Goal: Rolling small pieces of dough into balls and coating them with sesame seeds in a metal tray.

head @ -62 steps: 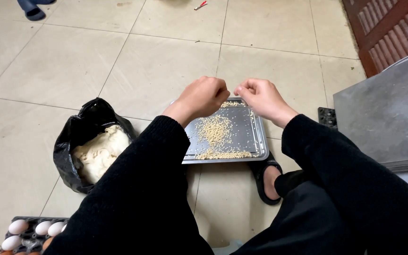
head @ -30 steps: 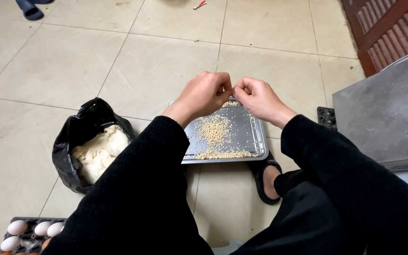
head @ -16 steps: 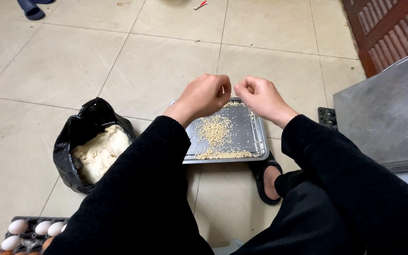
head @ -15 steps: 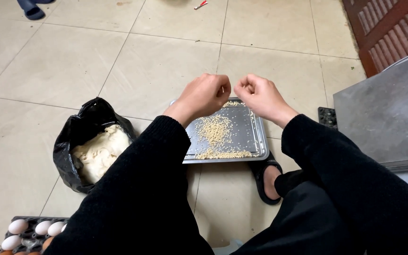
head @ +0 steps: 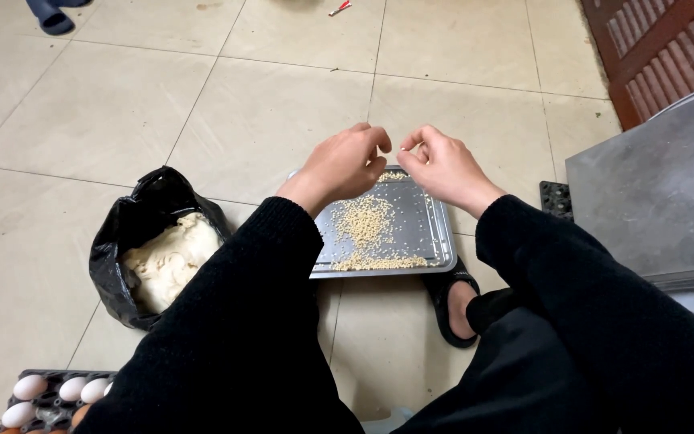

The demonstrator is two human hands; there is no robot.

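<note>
- Your tray (head: 435, 241) lies on the floor tiles between your knees, grains (head: 367, 221) heaped in its middle.
- Left of it sits a black bag (head: 134, 233) of pale stuff; egg carton (head: 50, 398) is cut off.
- You seem to be picking over grains; next calls for a fine pinch.
- Left hand (head: 343, 165) is curled narrow, right hand (head: 443, 165) pinched; anything held is too small to tell.

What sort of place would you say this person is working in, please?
Probably an informal food-preparation spot on a tiled floor, perhaps at a home or small shop: a metal tray of grains sits on the ground, beside a black bag of pale dough-like material and an egg carton.
</note>
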